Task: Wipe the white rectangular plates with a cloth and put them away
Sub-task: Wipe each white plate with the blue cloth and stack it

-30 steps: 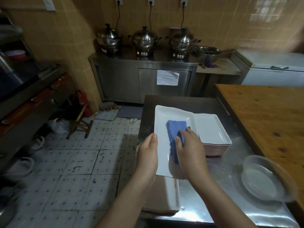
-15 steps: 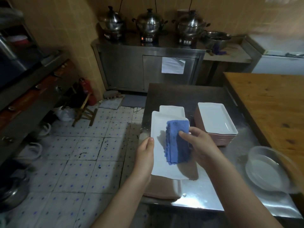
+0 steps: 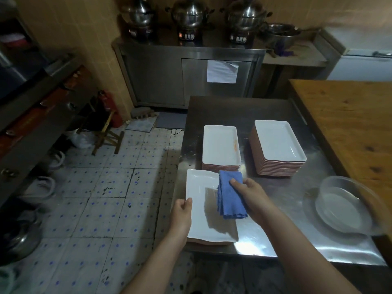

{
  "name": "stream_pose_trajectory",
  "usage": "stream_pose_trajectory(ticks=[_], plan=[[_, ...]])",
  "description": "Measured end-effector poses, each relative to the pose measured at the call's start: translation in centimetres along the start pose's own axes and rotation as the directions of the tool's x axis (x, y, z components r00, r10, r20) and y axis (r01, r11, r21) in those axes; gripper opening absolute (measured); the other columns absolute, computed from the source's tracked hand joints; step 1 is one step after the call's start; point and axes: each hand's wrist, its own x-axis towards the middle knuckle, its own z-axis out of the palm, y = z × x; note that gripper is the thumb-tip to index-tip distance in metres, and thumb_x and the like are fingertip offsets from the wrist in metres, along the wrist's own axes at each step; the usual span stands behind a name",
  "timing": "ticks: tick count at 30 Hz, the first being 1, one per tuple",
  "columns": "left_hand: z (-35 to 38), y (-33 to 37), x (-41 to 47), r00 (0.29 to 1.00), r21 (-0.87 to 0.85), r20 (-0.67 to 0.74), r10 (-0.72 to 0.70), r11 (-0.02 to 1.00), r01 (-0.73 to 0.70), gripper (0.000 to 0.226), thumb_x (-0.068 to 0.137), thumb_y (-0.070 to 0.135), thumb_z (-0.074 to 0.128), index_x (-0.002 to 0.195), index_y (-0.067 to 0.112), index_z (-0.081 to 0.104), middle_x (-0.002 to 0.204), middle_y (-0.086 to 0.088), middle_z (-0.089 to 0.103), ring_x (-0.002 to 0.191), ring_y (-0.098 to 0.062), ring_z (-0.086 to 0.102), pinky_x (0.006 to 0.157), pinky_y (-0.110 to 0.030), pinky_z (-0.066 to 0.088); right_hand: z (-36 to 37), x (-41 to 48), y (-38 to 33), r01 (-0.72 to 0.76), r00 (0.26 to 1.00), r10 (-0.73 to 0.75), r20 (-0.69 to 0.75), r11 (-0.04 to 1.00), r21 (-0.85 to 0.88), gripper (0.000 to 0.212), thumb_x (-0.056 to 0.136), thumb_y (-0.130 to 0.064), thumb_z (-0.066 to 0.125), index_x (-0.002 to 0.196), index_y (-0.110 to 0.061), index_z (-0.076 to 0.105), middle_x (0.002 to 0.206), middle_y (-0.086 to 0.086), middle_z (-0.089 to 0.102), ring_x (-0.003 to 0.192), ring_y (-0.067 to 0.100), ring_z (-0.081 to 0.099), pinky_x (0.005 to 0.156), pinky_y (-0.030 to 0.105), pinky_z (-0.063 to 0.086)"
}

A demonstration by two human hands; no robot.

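- A brushed stainless-steel table (image 3: 275, 230), smeared and glaring with reflected light, fills the lower centre of the frame, beside a knotty wooden tabletop (image 3: 350, 124) at right.
- A steel cabinet (image 3: 159, 81) at upper centre carries a curling white paper sheet (image 3: 221, 71); any writing on it is too faint to read.
- Two stacks of white rectangular plates with reddish-brown undersides stand mid-frame: the taller right stack (image 3: 280, 145) and the centre stack (image 3: 220, 145), whose top rim bears an illegible orange mark.
- A clear round plastic bowl (image 3: 343, 209) sits at lower right.
- One glossy white plate (image 3: 199, 219) lies at the table's near left corner, on a brown edge.
- The left hand (image 3: 182, 215) grips its left rim, thumb on top.
- The right hand (image 3: 252, 194) clasps a folded blue cloth (image 3: 230, 196) with a scalloped edge, over the plate's right side.
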Motion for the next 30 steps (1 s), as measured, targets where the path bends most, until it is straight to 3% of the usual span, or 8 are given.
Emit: stream_pose_trajectory(ticks=[5,7,10,13,19,24,27,30], plan=[[0.0,-1.5,1.1,0.999,0.103,0.002,0.035,0.994,-0.035,0.025,0.098,0.033,0.039,0.082,0.014,0.043,0.084,-0.012,0.055,0.076,-0.025,0.053,0.069,-0.033,0.041,0.0,0.3,0.4,-0.017,1.0,0.017,0.0,0.997,0.081,0.014,0.09,-0.019,0.063,0.091,-0.007,0.057,0.072,0.006,0.071,0.058,0.015,0.07,0.045,0.022,0.05],[0.1,-1.9,1.1,0.994,0.255,-0.019,0.108,0.962,-0.1,0.028,0.099,0.032,0.036,0.078,0.015,0.04,0.074,-0.005,0.051,0.065,-0.019,0.049,0.059,-0.028,0.036,0.2,0.4,0.6,-0.025,1.0,0.025,0.004,0.997,0.077,0.014,0.09,-0.019,0.063,0.091,-0.006,0.057,0.075,0.008,0.071,0.06,0.016,0.069,0.046,0.023,0.051],[-0.5,-2.0,1.1,0.942,0.64,-0.05,0.331,0.735,-0.225,0.028,0.1,0.035,0.032,0.079,0.017,0.039,0.065,0.003,0.047,0.055,-0.013,0.045,0.044,-0.025,0.025,0.6,0.6,1.0,-0.032,0.999,0.032,0.002,0.997,0.064,0.012,0.09,-0.018,0.063,0.087,-0.007,0.058,0.072,0.006,0.07,0.059,0.014,0.068,0.046,0.022,0.05],[-1.1,-1.6,1.8,0.934,0.768,0.029,0.355,0.59,-0.248,0.029,0.1,0.036,0.031,0.077,0.019,0.037,0.063,0.007,0.041,0.053,-0.007,0.038,0.043,-0.024,0.02,0.9,0.9,1.4,-0.043,0.999,0.042,0.027,0.999,0.017,0.014,0.091,-0.018,0.062,0.083,-0.007,0.06,0.068,0.004,0.071,0.06,0.015,0.069,0.048,0.023,0.051],[-1.6,-1.4,3.7,0.965,0.74,0.134,0.226,0.625,-0.25,0.04,0.097,0.041,0.041,0.063,0.02,0.031,0.06,0.004,0.038,0.052,-0.01,0.035,0.046,-0.026,0.022,1.3,1.6,2.0,-0.06,0.998,0.061,0.02,0.996,-0.061,0.024,0.09,-0.022,0.063,0.103,-0.002,0.059,0.09,0.015,0.069,0.076,0.023,0.068,0.051,0.024,0.05],[-1.9,-1.1,5.3,0.981,0.687,0.148,0.124,0.701,-0.192,0.039,0.092,0.043,0.049,0.064,0.02,0.034,0.062,0.004,0.04,0.054,-0.011,0.039,0.048,-0.026,0.025,1.2,2.8,2.0,-0.047,0.998,0.045,-0.031,0.998,-0.05,0.018,0.088,-0.022,0.065,0.096,-0.006,0.06,0.084,0.01,0.07,0.074,0.02,0.067,0.055,0.024,0.051],[-1.7,0.2,6.6,0.983,0.641,0.113,0.146,0.745,-0.184,0.038,0.089,0.045,0.052,0.066,0.019,0.036,0.064,0.003,0.045,0.059,-0.015,0.044,0.05,-0.026,0.029,0.8,3.7,1.6,-0.036,0.998,0.035,-0.058,0.999,-0.018,0.019,0.087,-0.021,0.067,0.096,-0.005,0.061,0.083,0.01,0.071,0.073,0.021,0.068,0.058,0.027,0.051],[-0.8,2.5,8.7,0.973,0.604,0.09,0.212,0.765,-0.223,0.036,0.089,0.046,0.05,0.068,0.018,0.04,0.067,0.002,0.05,0.061,-0.015,0.047,0.052,-0.027,0.031,0.4,4.8,0.6,-0.023,0.996,0.024,-0.082,1.0,0.017,0.015,0.086,-0.022,0.068,0.088,-0.009,0.061,0.071,0.004,0.071,0.06,0.015,0.068,0.048,0.023,0.05]])
